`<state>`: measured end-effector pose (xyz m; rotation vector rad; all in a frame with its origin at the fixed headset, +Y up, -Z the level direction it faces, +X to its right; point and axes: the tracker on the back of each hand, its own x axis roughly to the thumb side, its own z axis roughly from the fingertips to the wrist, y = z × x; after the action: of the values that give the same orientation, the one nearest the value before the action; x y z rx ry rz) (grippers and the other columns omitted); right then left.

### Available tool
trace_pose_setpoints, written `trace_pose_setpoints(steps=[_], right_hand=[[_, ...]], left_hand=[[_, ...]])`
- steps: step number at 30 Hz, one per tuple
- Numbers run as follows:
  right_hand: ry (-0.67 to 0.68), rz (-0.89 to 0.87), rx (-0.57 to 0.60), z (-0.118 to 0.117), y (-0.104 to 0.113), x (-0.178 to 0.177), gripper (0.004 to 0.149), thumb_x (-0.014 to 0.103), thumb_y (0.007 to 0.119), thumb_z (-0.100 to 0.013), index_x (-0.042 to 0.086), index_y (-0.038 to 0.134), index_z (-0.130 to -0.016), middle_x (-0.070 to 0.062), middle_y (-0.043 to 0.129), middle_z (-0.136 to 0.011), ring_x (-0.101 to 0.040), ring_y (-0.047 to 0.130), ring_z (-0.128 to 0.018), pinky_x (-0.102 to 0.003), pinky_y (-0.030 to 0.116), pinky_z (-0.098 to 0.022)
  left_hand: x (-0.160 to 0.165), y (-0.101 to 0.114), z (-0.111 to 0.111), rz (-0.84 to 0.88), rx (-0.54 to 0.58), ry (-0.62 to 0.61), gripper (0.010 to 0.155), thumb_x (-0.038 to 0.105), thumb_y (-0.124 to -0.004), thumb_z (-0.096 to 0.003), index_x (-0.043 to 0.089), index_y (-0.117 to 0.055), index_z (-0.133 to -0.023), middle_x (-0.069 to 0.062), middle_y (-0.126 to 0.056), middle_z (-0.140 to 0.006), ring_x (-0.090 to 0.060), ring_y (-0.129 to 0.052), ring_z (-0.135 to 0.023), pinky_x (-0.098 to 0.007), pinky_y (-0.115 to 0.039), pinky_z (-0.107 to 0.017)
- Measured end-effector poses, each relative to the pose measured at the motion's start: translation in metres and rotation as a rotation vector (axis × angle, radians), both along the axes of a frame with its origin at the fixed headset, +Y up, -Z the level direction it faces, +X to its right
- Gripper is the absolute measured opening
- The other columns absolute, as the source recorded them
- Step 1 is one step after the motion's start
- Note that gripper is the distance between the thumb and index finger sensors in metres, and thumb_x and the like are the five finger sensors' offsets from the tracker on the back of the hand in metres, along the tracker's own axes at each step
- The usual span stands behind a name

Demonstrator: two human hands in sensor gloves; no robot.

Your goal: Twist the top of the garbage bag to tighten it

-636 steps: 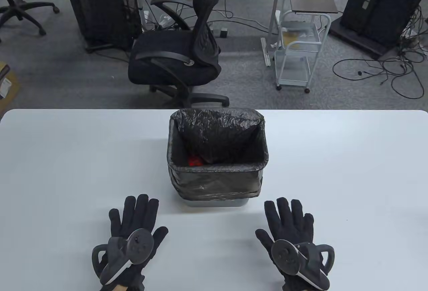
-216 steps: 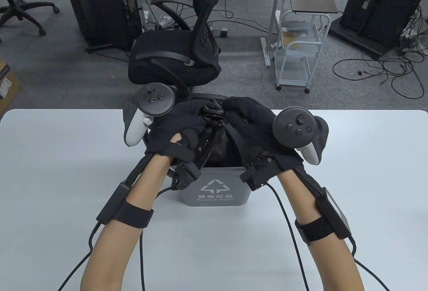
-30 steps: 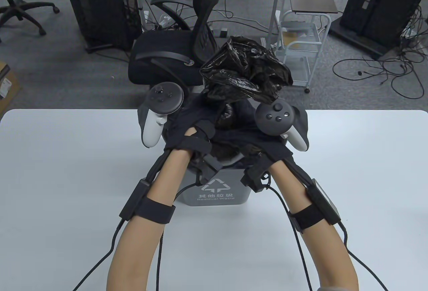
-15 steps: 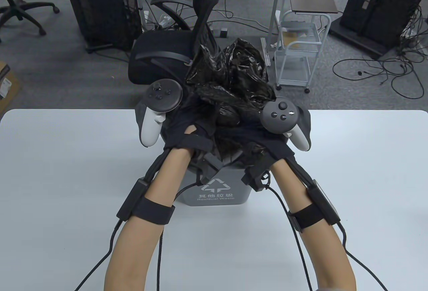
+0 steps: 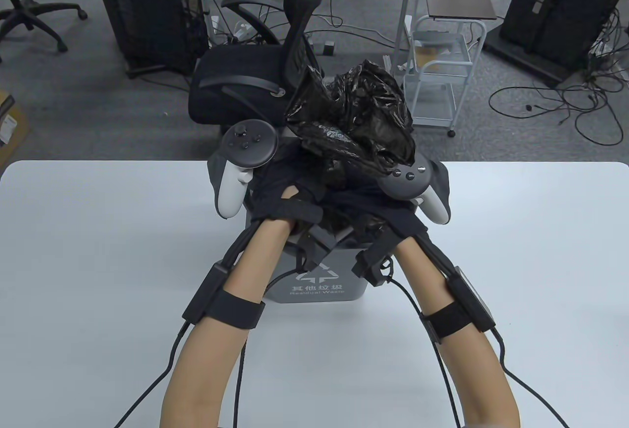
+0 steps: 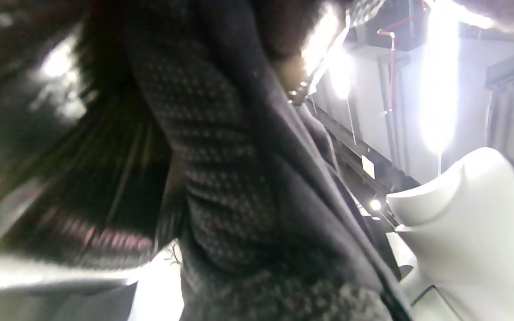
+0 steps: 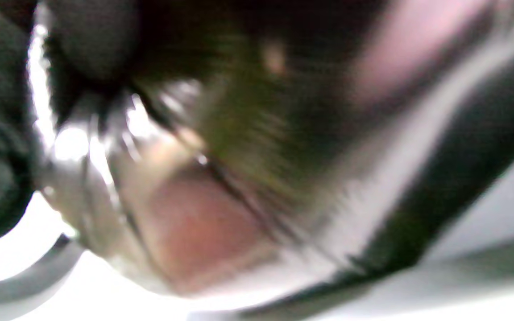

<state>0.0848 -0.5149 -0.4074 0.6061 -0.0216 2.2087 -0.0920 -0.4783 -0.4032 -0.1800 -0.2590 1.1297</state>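
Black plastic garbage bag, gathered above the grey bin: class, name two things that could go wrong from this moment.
1. The black plastic garbage bag has a loose, flared top above both hands; if the grip of the left hand or right hand slackens, the twist may unwind.
2. The small grey plastic bin stands unheld on the white table, so pulling upward might lift or tip it.

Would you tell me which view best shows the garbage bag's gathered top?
The table view: the garbage bag's gathered top rises crumpled above both hands. Both wrist views are blurred, showing only dark, shiny streaks.
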Motion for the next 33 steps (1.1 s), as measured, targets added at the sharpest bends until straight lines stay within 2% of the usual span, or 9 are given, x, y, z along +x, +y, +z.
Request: trace_pose_setpoints(steps=[5, 11, 15, 18, 21, 29, 33], right_hand=[[-0.031, -0.018, 0.000, -0.002, -0.003, -0.001, 0.094, 0.049, 0.075, -0.056, 0.001, 0.027, -0.121, -0.023, 0.052, -0.116, -0.049, 0.053, -0.106, -0.075, 0.035, -0.072], [0.014, -0.002, -0.031, -0.004, -0.004, 0.001, 0.097, 0.049, 0.074, -0.057, 0.001, 0.021, -0.122, -0.024, 0.046, -0.119, -0.050, 0.047, -0.108, -0.075, 0.031, -0.072], [0.034, -0.024, -0.021, -0.004, -0.006, 0.004, 0.098, 0.050, 0.074, -0.057, 0.001, 0.018, -0.122, -0.026, 0.041, -0.121, -0.053, 0.043, -0.109, -0.075, 0.031, -0.072], [0.037, -0.082, -0.025, -0.004, -0.007, 0.008, 0.093, 0.049, 0.073, -0.058, 0.002, 0.024, -0.122, -0.026, 0.043, -0.121, -0.054, 0.045, -0.108, -0.074, 0.033, -0.072], [0.036, -0.125, -0.029, -0.004, -0.007, 0.013, 0.086, 0.045, 0.072, -0.059, 0.004, 0.029, -0.122, -0.026, 0.045, -0.121, -0.054, 0.045, -0.108, -0.074, 0.034, -0.072], [0.012, -0.132, 0.001, 0.001, -0.003, 0.014, 0.082, 0.044, 0.071, -0.060, 0.007, 0.033, -0.122, -0.025, 0.046, -0.120, -0.055, 0.044, -0.108, -0.074, 0.034, -0.072], [0.020, -0.182, 0.038, 0.007, 0.003, 0.015, 0.084, 0.046, 0.070, -0.060, 0.005, 0.031, -0.122, -0.027, 0.040, -0.122, -0.056, 0.040, -0.109, -0.074, 0.032, -0.072]], left_hand=[[0.004, 0.000, 0.001, -0.016, 0.021, 0.015, 0.042, 0.051, -0.055, -0.0668, 0.037, -0.059, -0.106, -0.001, -0.057, -0.112, -0.024, -0.062, -0.103, -0.046, -0.057, -0.073], [0.001, -0.006, -0.003, 0.099, -0.017, -0.035, 0.039, 0.050, -0.048, -0.0682, 0.039, -0.057, -0.105, 0.000, -0.053, -0.113, -0.023, -0.055, -0.106, -0.046, -0.052, -0.075], [-0.003, -0.006, -0.005, 0.146, -0.044, -0.062, 0.041, 0.050, -0.046, -0.0683, 0.041, -0.056, -0.107, -0.001, -0.051, -0.117, -0.029, -0.044, -0.113, -0.054, -0.042, -0.077], [-0.005, -0.003, -0.003, 0.143, -0.039, -0.071, 0.043, 0.050, -0.046, -0.0681, 0.042, -0.053, -0.110, -0.004, -0.041, -0.125, -0.038, -0.031, -0.120, -0.063, -0.032, -0.075], [-0.008, 0.002, 0.000, 0.094, -0.009, -0.063, 0.044, 0.049, -0.047, -0.0676, 0.041, -0.056, -0.110, -0.006, -0.039, -0.129, -0.043, -0.027, -0.120, -0.068, -0.028, -0.074], [-0.006, 0.012, 0.006, 0.052, 0.049, -0.087, 0.044, 0.049, -0.048, -0.0666, 0.039, -0.060, -0.108, -0.005, -0.039, -0.130, -0.043, -0.023, -0.122, -0.073, -0.020, -0.071], [-0.006, 0.017, 0.009, 0.072, 0.061, -0.112, 0.047, 0.050, -0.046, -0.0667, 0.041, -0.056, -0.111, -0.008, -0.024, -0.133, -0.041, -0.004, -0.120, -0.071, -0.006, -0.066]])
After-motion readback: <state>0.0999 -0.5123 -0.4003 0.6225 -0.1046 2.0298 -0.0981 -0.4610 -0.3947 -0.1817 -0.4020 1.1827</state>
